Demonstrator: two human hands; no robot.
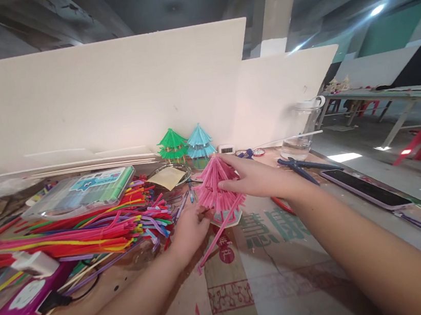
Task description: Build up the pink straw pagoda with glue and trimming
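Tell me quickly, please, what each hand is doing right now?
Left hand: closed on a pink pipe cleaner at the base of the pink pagoda model.
Right hand: open, fingers resting on the model's top tier.

Green model point(172, 145), blue model point(199, 142) by white board point(109, 93); pipe-cleaner pile point(88, 228); scissors point(304, 165); phone point(365, 187).

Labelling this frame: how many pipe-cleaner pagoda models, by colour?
Pink fuzzy pipe-cleaner pagoda model, between left hand and right hand: 1
Green fuzzy pipe-cleaner pagoda model: 1
Light-blue fuzzy pipe-cleaner pagoda model: 1
Total: 3
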